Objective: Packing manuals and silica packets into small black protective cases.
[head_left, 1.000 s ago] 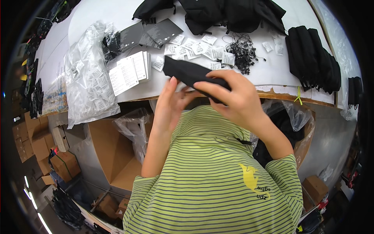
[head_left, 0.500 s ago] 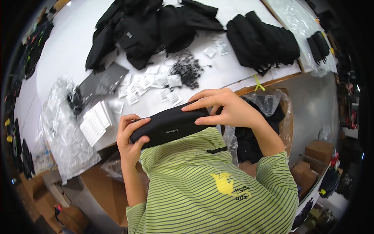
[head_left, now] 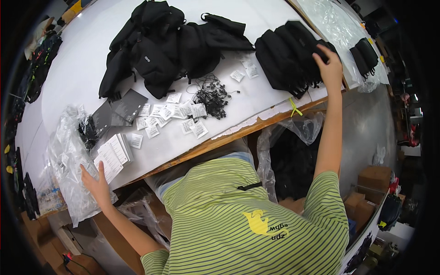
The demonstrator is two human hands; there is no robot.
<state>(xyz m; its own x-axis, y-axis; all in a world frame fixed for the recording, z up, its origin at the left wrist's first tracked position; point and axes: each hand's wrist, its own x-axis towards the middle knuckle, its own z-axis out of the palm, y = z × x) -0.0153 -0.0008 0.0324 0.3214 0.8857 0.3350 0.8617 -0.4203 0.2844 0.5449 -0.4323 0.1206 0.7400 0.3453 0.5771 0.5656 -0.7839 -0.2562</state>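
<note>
My right hand (head_left: 331, 71) is at the right end of a row of black zip pouches (head_left: 286, 57) lying side by side on the table. Its thumb and curved fingers are apart, touching or just over the endmost pouch; nothing is lifted in it. On the other side my left hand (head_left: 97, 185) is open, fingers spread, over the edge of a clear plastic bag pile (head_left: 68, 156). Just beyond its fingertips sits a stack of white printed cards (head_left: 112, 156).
Black bags (head_left: 160, 55) are heaped at the back. Before them lie small white packets (head_left: 167, 112), a tangle of black cords (head_left: 213, 98) and dark grey sheets (head_left: 121, 110). A plastic-lined box (head_left: 293, 160) with black items stands below the wooden table edge (head_left: 256, 124).
Both hands held a black pouch in front of me. Now they are far apart: the right has reached the pouch row, the left has let go and moved to the plastic bags.
</note>
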